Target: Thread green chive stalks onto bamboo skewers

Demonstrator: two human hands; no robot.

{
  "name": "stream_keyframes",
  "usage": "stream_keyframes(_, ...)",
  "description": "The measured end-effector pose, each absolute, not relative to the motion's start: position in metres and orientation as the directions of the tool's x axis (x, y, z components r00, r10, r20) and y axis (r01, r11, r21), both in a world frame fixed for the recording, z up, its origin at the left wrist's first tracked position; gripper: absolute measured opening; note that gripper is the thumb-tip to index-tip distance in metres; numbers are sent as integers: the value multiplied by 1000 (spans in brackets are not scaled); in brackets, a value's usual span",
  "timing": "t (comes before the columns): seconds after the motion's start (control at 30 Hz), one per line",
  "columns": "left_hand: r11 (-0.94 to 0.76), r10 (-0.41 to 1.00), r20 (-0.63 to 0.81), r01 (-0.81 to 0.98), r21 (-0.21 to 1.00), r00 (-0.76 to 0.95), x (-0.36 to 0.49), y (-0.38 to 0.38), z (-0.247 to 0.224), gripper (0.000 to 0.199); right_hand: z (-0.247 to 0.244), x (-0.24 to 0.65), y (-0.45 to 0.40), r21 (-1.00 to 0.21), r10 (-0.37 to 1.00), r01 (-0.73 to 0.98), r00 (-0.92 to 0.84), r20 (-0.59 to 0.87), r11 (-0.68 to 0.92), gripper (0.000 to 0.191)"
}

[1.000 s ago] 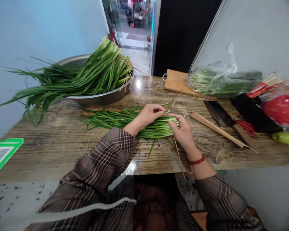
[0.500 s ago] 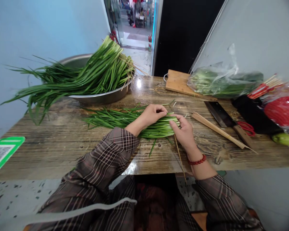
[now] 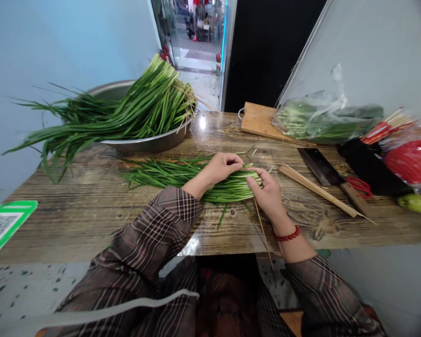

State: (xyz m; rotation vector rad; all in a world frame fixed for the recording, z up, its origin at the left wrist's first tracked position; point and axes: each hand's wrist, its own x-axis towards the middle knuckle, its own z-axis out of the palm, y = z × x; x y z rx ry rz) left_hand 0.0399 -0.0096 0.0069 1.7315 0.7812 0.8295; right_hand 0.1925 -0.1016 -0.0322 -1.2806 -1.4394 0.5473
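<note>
A flat row of garlic chives (image 3: pixel 228 189) lies on the wooden table, leaves to the left and pale stem ends to the right. My left hand (image 3: pixel 224 167) rests over the far side of the row, thumb and forefinger pinched together at the stems. Around the stem ends curve the thumb and fingers of my right hand (image 3: pixel 267 193), which has a red bead bracelet at its wrist. A thin bamboo skewer (image 3: pixel 264 232) sticks out from under the stems and reaches past the table's near edge; its other end is hidden.
A steel basin (image 3: pixel 150 144) heaped with chives stands at the back left. On the right lie a bundle of bamboo skewers (image 3: pixel 315 189), a cleaver (image 3: pixel 331 175), a cutting board (image 3: pixel 257 119) and bagged greens (image 3: pixel 330 121). A green-framed code card (image 3: pixel 10 224) sits at left.
</note>
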Motion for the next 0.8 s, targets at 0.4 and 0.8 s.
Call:
stream_keyframes(0.4, -465, 872, 314, 433, 773, 375, 13, 31, 0, 12, -30, 191, -102, -863, 905, 414, 173, 388, 291, 27)
stream_keyframes(0.8, -188, 829, 96, 114, 975, 550, 42, -9, 9, 12, -30, 192, -101, -855, 901, 404, 143, 409, 323, 26)
